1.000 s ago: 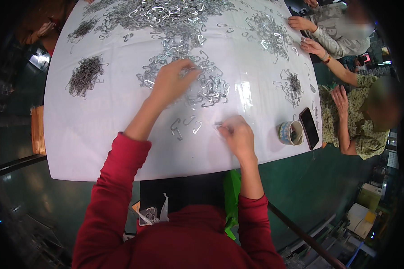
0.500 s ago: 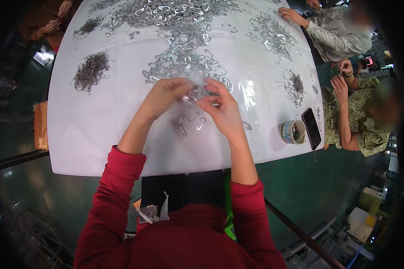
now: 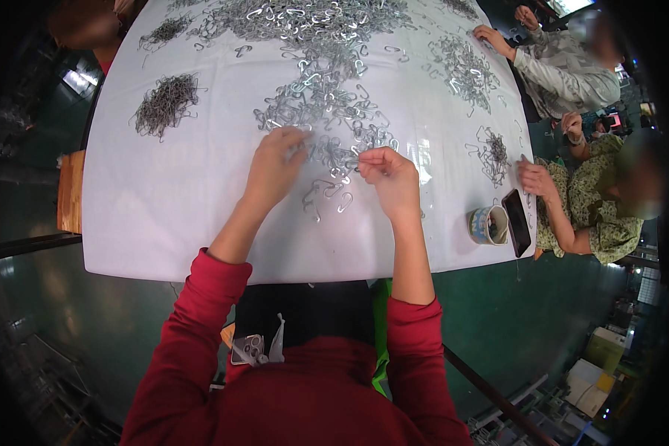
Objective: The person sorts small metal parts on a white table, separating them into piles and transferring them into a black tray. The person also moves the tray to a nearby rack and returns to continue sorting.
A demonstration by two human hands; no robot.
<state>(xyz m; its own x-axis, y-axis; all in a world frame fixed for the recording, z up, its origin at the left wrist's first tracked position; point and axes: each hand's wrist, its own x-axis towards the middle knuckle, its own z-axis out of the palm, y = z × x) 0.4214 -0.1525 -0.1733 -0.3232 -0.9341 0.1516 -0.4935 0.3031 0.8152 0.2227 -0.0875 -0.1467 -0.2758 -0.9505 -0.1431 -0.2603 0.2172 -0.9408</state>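
Silver carabiner-like metal hooks [image 3: 327, 104] spread in a strip down the middle of the white table, and a few lie separately nearest to me. My left hand [image 3: 276, 169] is at the left edge of this strip, slightly blurred, with thumb and forefinger apart and nothing visible between them. On the right of the hooks, my right hand [image 3: 391, 182] has its thumb and fingers pinched together. Its fingertips are right beside the hooks, so what they hold, if anything, cannot be told. Left of my hands lies a heap of thin, darker wire pieces [image 3: 165, 106].
A big heap of hooks [image 3: 297, 18] covers the far table. At the right stand a patterned cup [image 3: 487, 225] and a black phone [image 3: 516, 223], near a small wire heap [image 3: 492, 157]. Two people sit along the right edge; one co-worker's hand [image 3: 537, 178] reaches the table. Another person is far left.
My hands have moved apart from their meeting place over the hooks. The left fingers have opened, the right ones have drawn together. The nearer right-hand co-worker has lowered a hand to the table edge.
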